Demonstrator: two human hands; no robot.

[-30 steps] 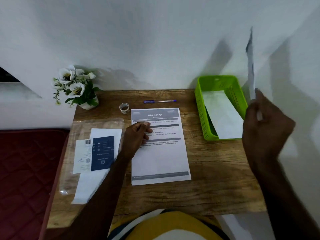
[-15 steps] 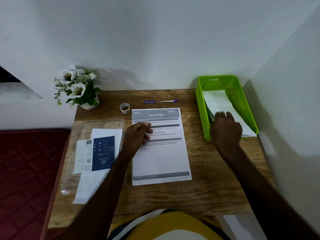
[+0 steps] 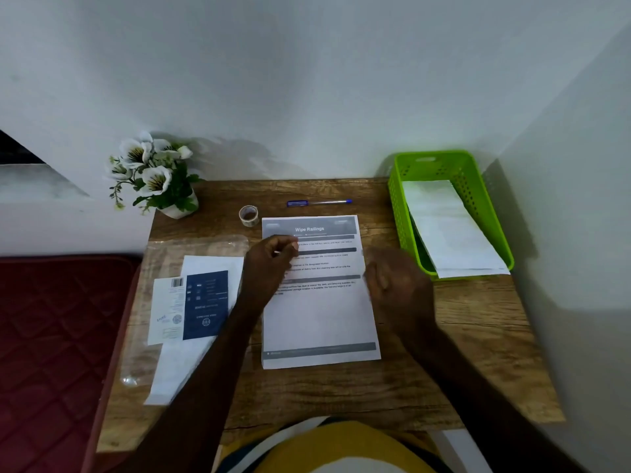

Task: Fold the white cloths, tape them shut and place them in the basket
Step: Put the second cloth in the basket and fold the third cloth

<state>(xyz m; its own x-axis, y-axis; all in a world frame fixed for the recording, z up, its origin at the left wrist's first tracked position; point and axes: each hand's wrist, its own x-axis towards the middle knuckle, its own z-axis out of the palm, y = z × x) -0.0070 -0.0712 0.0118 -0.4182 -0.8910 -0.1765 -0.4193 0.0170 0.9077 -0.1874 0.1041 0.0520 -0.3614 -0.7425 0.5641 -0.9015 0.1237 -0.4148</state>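
A green basket (image 3: 397,199) stands at the table's back right corner. Folded white cloths (image 3: 447,227) lie in it, and their near end sticks out over the front rim. My right hand (image 3: 396,288) is blurred, empty, with loosely curled fingers, at the right edge of a printed sheet (image 3: 321,319), apart from the basket. My left hand (image 3: 271,264) rests on the sheet's upper left with fingers curled and thumb against forefinger. A small roll of clear tape (image 3: 248,215) stands just beyond the sheet. Another white cloth (image 3: 177,367) lies at the left in a clear plastic bag.
A blue pen (image 3: 319,202) lies behind the sheet. A pot of white flowers (image 3: 157,175) stands at the back left corner. A blue card and a white label (image 3: 205,303) lie on the plastic bag. Walls close in behind and on the right; a red mattress (image 3: 51,336) lies at the left.
My right hand held a white cloth up, laid it in the basket, let go and has drawn back left to the sheet. My left hand has stayed on the sheet.
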